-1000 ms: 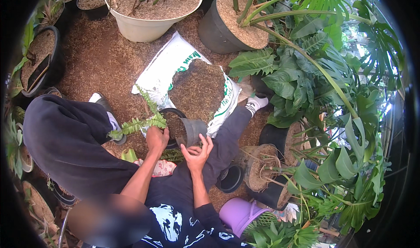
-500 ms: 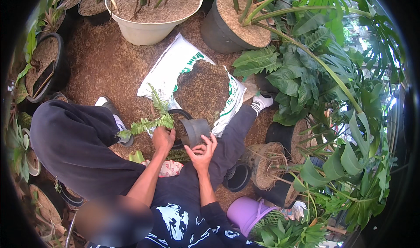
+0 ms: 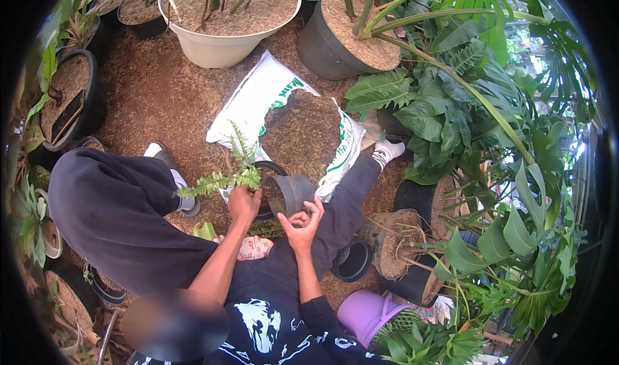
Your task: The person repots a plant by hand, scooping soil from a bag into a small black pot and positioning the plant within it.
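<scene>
My left hand (image 3: 245, 204) is closed round the base of a small green fern (image 3: 242, 162), whose fronds spread up and to the left. With my right hand (image 3: 303, 226) I hold a small dark plastic pot (image 3: 295, 191), tipped on its side with its mouth toward the fern. My right fingers and thumb rest against its near side. The fern's roots are hidden behind my left hand and the pot. Behind both hands shows the rim of another black pot (image 3: 274, 165). Just beyond lies a torn white sack (image 3: 242, 110) full of brown potting mix (image 3: 300, 136).
My legs bend around the sack on both sides. A large cream pot (image 3: 219, 46) and a dark pot (image 3: 335, 46) stand at the far side. Leafy plants crowd the right. An empty black pot (image 3: 353, 260) and a purple bucket (image 3: 364, 316) sit near my right arm.
The view has shifted slightly, moving the whole scene a little to the right. Both hands keep their hold on the fern and the tipped pot, with only small finger movement on the right.
</scene>
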